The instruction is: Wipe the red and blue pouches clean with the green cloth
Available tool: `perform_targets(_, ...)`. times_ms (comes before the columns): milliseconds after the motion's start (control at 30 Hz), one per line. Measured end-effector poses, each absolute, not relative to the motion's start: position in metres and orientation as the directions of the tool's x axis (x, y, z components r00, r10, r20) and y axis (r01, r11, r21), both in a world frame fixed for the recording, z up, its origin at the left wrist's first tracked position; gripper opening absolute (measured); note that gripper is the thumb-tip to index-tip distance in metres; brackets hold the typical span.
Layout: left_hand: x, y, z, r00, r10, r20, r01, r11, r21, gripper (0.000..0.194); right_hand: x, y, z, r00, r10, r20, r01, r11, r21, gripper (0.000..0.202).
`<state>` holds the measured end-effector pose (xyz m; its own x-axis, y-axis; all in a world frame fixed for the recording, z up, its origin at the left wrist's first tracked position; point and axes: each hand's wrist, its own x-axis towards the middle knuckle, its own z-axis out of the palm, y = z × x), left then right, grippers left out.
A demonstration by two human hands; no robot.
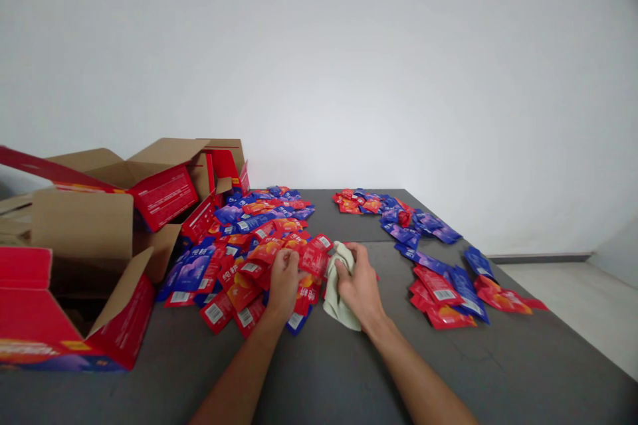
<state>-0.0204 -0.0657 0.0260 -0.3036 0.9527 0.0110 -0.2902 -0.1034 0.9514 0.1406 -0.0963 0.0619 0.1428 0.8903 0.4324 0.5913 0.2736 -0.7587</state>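
Note:
My right hand (359, 282) is closed around a crumpled pale green cloth (336, 295), with a bit of red showing just beside the fingers. To its left, my left hand (283, 284) has its fingers pressed together over a heap of red and blue packets (234, 279); what the fingertips pinch, if anything, is too small to tell. A red packet (315, 257) lies between the two hands, near the cloth. Part of the heap is hidden behind my left hand.
Open red cardboard boxes (164, 196) stand at the left, one large box (119, 339) close to the front. On the right of the dark table (339, 378), red and blue packets (443, 295) lie scattered, with another group (369, 202) at the back. Behind is a white wall.

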Motion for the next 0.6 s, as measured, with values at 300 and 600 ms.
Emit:
perform_targets(300,-0.014,-0.066,0.033,-0.009,1.0,-0.002,-0.661,-0.004,0.75,0.027,0.122,-0.098,0.039,-0.152,0.834,0.53,0.527,0.522,-0.671,0.032)
perform_targets(600,-0.008,-0.074,0.029,0.22,0.975,0.045,-0.669,0.117,0.734,0.033,0.127,-0.092,0.04,-0.043,0.753,0.657,0.494,0.587,-0.641,0.026)
